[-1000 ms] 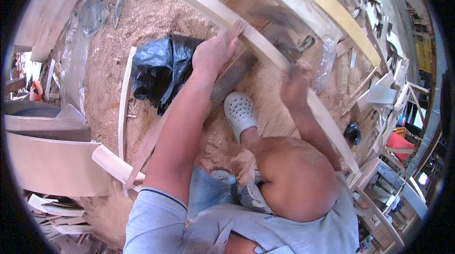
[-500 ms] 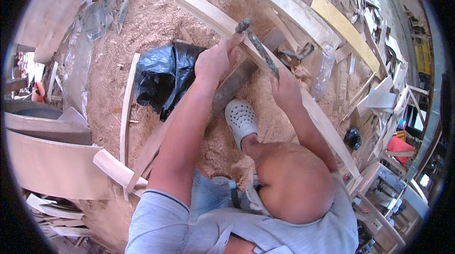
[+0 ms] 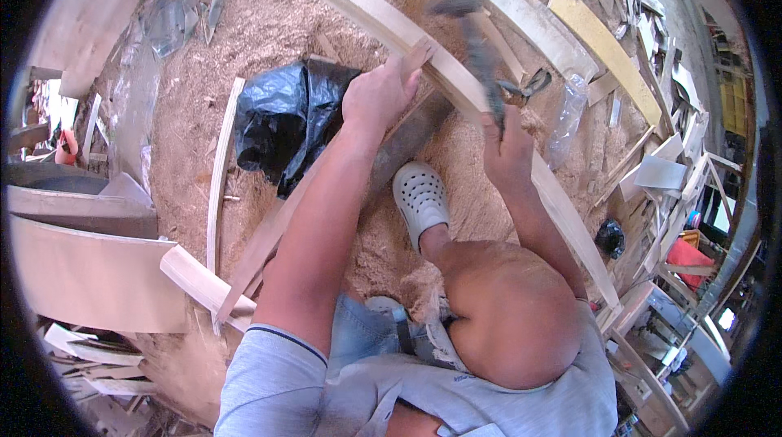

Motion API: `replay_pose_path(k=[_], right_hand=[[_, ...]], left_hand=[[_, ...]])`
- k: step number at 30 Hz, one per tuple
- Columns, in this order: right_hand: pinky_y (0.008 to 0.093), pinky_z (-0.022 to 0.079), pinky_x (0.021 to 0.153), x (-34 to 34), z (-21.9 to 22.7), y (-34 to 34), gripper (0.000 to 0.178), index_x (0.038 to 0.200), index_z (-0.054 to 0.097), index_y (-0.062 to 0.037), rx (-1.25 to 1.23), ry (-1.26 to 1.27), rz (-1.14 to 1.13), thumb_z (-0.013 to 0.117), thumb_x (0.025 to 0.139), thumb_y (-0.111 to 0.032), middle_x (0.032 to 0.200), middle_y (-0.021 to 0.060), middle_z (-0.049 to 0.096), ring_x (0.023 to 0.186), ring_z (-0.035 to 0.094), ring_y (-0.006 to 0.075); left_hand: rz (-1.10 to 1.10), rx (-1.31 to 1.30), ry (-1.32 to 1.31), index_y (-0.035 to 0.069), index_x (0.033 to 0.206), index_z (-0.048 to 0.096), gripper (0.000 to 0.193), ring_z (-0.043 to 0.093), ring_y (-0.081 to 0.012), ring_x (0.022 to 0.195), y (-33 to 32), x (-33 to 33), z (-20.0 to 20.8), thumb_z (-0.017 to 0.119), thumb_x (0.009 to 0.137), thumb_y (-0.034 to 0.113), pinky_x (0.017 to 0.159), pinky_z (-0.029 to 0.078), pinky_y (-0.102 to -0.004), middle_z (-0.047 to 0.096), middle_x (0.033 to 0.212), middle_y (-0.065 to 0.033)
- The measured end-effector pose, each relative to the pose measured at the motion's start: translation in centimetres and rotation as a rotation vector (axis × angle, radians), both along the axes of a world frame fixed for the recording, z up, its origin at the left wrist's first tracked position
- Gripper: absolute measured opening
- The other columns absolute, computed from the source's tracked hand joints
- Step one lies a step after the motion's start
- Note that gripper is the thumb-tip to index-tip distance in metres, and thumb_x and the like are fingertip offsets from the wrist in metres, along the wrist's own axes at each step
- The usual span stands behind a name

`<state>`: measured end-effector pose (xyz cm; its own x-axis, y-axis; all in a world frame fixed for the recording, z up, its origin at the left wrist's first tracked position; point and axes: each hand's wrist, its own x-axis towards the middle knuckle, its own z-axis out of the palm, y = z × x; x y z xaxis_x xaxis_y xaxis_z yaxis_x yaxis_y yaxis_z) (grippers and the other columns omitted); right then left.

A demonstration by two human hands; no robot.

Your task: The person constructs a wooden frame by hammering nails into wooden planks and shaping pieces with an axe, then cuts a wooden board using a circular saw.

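A long, pale wooden beam (image 3: 371, 15) runs diagonally from the upper middle toward the lower right. My left hand (image 3: 379, 99) is closed at its near edge, the fingertips on the wood; whether a small piece is pinched there too, I cannot make out. My right hand (image 3: 509, 152) grips a dark hammer (image 3: 481, 54) by its handle. The hammer is smeared by motion, its head raised above and beyond the beam. A darker board (image 3: 411, 136) passes beneath the beam and slants toward the lower left.
Sawdust covers the ground. A black plastic bag (image 3: 273, 115) lies beside my left forearm, and a clear plastic bottle (image 3: 566, 123) lies right of the hammer. My foot in a white clog (image 3: 421, 197) rests between my arms. Wood offcuts (image 3: 660, 172) are piled at right.
The hammer head has swung up and to the right, away from my left hand. My right hand has shifted slightly right, while my left hand stays at the beam.
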<state>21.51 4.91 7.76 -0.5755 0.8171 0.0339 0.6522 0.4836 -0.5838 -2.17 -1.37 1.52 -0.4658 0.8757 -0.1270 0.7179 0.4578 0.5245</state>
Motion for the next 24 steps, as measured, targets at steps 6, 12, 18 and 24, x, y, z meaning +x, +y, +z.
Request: replay_pose_path(k=[6,12,18,24], right_hand=[[0.0571,0.051,0.080,0.7,-4.1,1.5,0.031,0.112,0.057,0.0025,0.128,-0.223,0.100,0.061,0.107,-0.028,0.095,0.0311,0.066,0.093,0.065,0.0531],[0.0556,0.051,0.081,0.7,-2.6,1.0,0.031,0.118,0.059,0.0008,0.032,-0.129,0.000,0.060,0.108,-0.029,0.098,0.0299,0.068,0.095,0.066,0.0518],[0.0594,0.050,0.072,-3.4,1.0,3.9,0.031,0.109,0.059,-0.0026,-0.142,0.013,0.002,0.061,0.108,-0.033,0.088,0.0245,0.069,0.082,0.067,0.0512],[0.0557,0.051,0.081,-16.2,-0.1,9.2,0.027,0.111,0.056,-0.0025,0.091,0.048,0.278,0.062,0.106,-0.029,0.098,0.0257,0.065,0.094,0.066,0.0491]], left_hand=[[0.007,-0.039,-0.013,0.005,0.115,0.063,0.046,0.076,-0.0426,0.085,-0.4,-0.8,0.2,0.056,0.105,0.049,0.077,0.062,-0.0545,0.077,0.092,-0.0231],[0.015,-0.011,0.031,0.005,0.109,0.063,0.044,0.076,-0.0428,0.083,0.6,0.1,0.8,0.058,0.104,0.048,0.075,0.061,-0.0544,0.076,0.089,-0.0229],[0.055,0.013,0.009,0.005,0.105,0.063,0.045,0.076,-0.0412,0.079,0.3,-0.2,1.1,0.056,0.105,0.050,0.070,0.062,-0.0527,0.076,0.085,-0.0221],[0.060,0.013,-0.102,0.004,0.102,0.063,0.044,0.074,-0.0456,0.076,-0.4,-0.9,0.2,0.060,0.102,0.049,0.067,0.060,-0.0564,0.074,0.082,-0.0241]])
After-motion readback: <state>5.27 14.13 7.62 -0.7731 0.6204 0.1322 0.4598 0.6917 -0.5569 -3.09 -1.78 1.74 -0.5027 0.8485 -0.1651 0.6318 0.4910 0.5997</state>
